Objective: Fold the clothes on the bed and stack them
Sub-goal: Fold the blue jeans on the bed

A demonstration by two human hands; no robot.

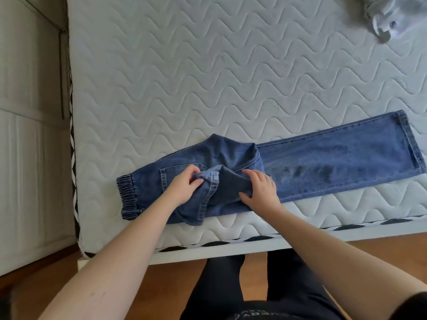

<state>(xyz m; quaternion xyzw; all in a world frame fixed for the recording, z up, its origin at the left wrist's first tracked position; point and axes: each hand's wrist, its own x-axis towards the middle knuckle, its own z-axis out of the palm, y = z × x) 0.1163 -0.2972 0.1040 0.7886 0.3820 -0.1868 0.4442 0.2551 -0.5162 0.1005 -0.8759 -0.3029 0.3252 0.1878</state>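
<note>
jeans: flat on mattress, near its front edge
left hand: grasping bunched hem, ready to fold
right hand: grasping same bunch

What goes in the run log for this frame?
step: folding jeans | left hand: grips leg hem | right hand: grips fold | place: mattress near edge

Soft, even daylight fills the scene, bright and without glare. Shadows are faint: a thin one lies under the jeans just right of the grip, and another under both hands. The wide lens bends the mattress edge below the grip and the wall to its left. The pale garment far up right is smeared and out of focus.
</note>
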